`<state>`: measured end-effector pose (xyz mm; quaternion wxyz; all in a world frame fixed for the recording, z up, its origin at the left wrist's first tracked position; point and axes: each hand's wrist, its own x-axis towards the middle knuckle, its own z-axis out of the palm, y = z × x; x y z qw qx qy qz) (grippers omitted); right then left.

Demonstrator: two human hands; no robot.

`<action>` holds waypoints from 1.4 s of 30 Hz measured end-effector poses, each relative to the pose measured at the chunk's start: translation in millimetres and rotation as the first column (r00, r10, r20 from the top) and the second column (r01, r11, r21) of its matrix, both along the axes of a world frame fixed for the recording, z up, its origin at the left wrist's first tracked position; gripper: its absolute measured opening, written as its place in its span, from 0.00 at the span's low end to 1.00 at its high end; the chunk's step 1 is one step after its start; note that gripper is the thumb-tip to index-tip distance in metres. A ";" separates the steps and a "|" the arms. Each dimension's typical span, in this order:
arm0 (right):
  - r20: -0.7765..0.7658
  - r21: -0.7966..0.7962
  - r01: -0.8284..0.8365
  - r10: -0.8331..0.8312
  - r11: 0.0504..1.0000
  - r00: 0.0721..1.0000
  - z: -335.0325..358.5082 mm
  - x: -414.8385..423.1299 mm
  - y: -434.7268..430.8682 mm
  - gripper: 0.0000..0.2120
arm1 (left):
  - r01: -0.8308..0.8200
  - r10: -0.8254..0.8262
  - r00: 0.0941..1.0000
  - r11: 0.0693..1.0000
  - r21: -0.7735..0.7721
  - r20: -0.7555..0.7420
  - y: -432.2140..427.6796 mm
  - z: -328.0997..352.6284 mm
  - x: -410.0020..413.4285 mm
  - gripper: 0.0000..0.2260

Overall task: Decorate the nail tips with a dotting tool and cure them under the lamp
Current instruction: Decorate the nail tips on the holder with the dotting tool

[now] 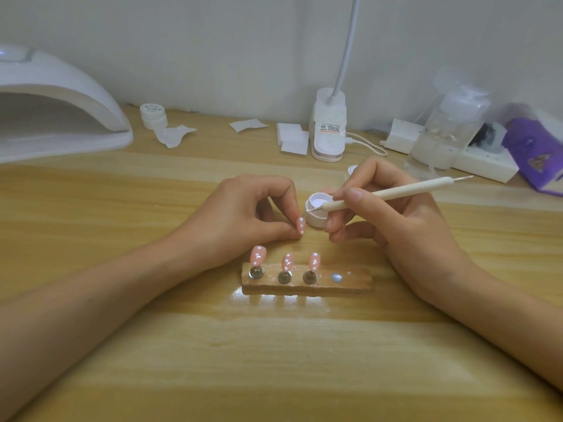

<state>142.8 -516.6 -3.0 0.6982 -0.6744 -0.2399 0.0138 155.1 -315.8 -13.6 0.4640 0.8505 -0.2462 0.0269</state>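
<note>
A pink nail tip (pixel 301 226) dotted with white is being held low over the wooden table (pixel 274 345), just beside an open white jar (pixel 315 219). Three more dotted tips (pixel 288 261) are being carried on stands in a wooden holder (pixel 350 284) nearer the person. The curing lamp (pixel 61 117) is being supported at the table's far left, against a pale wall (pixel 213 41). A desk lamp base (pixel 328 129), wipes (pixel 294 138) and a power strip (pixel 487 166) are lined up along the back. The nail tip is being pinched between thumb and forefinger of the curled left hand (pixel 253 217). The dotting tool (pixel 387 193) is being gripped like a pen by the right hand (pixel 393 226), with its point at the jar's rim.
</note>
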 end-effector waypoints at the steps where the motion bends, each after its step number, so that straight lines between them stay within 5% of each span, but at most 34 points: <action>1: 0.004 0.007 0.002 -0.002 1.000 1.000 0.2 0.0 -0.3 0.07 | -0.002 0.002 1.000 1.000 -0.003 -0.005 0.0 -0.2 0.2 0.10; 9: 0.010 0.018 0.093 -0.093 0.996 0.996 7.0 5.0 -8.5 0.09 | -0.006 0.005 0.999 1.000 -0.017 -0.034 1.3 -0.1 -0.8 0.08; 14: -0.037 -0.144 0.195 -0.202 0.970 0.979 5.9 11.5 -20.8 0.10 | -0.029 0.028 0.998 0.999 -0.015 -0.048 0.9 0.0 0.0 0.09; 31: -0.086 -0.130 0.210 -0.222 0.969 0.971 2.9 14.4 -25.0 0.10 | -0.031 0.030 0.998 0.999 -0.009 -0.064 1.2 0.6 0.0 0.09; 37: 0.022 -0.126 0.205 -0.203 0.971 0.979 5.1 14.8 -28.2 0.10 | -0.033 0.032 0.997 0.999 -0.010 -0.064 1.9 -0.1 0.8 0.10; 42: 0.105 -0.275 0.134 -0.109 0.952 0.988 7.7 13.1 -32.8 0.08 | -0.029 0.027 0.998 0.999 -0.027 -0.060 2.0 -1.4 0.8 0.10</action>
